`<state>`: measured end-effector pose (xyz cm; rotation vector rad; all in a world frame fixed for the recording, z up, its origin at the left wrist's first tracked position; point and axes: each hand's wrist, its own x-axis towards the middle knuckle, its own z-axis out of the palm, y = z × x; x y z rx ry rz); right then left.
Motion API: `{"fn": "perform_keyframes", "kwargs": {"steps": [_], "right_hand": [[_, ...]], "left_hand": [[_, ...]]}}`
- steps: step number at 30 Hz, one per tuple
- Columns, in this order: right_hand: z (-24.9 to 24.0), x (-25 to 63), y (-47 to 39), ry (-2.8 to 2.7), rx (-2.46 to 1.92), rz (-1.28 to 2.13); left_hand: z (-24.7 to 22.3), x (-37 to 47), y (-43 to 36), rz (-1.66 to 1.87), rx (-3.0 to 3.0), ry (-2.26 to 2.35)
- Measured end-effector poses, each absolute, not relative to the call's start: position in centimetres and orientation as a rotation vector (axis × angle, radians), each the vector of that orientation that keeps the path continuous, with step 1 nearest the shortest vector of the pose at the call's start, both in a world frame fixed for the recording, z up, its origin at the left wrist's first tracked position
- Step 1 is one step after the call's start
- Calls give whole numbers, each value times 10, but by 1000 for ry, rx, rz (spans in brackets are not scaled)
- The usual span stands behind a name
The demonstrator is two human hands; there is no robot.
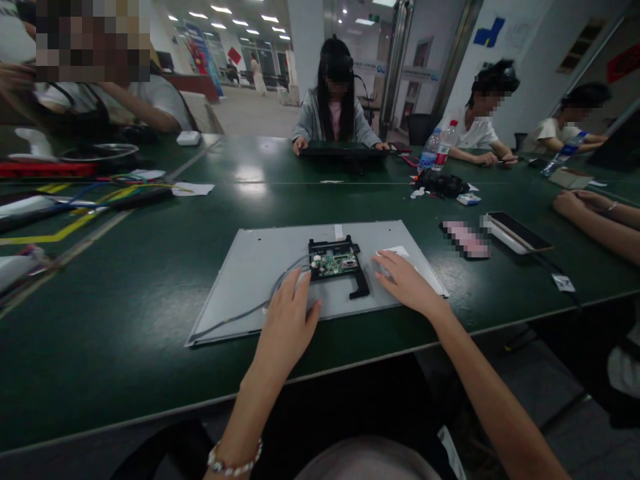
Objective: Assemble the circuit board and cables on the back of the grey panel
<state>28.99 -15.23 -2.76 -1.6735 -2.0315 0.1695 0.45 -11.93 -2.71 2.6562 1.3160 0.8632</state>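
Observation:
A flat grey metal panel (240,267) lies on the green table in front of me. Fixed or resting at its middle is a black plastic bracket (361,285) that frames a green circuit board (333,264). From the board's left side a grey cable (235,323) curves to the panel's near left corner. My left hand (290,303), fingers stretched forward, is over the cable beside the bracket's left edge. To the right of the bracket, my right hand (403,280) reaches over the panel with its fingers extended. Neither hand grips anything that I can see.
A pink phone (466,240) and a dark-screened device (520,232) lie to the right, near another person's arms (600,213). Bottles (443,147) stand further back. Wires (105,200) spread at the left. Across the table a person (337,107) holds a dark panel (345,151).

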Motion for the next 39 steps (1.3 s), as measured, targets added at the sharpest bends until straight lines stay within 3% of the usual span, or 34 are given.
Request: {"fn": "perform_keyframes", "kwargs": {"steps": [11,25,29,34,39], "right_hand": [[-41,303,-158,-2057,-1909,80],[-44,306,-156,-2037,-1852,77],[-39,351,-148,-1800,-1885,-44],[-30,443,-150,-1389,-2223,-359],[-35,491,-162,-1186,-2493,-286]], "left_hand": [[-32,3,-121,858,2710,1309],[-32,3,-123,819,2734,1382],[-32,3,-123,829,2747,1374],[-32,3,-123,832,2743,1377],[-33,3,-123,818,2735,1397]]}}
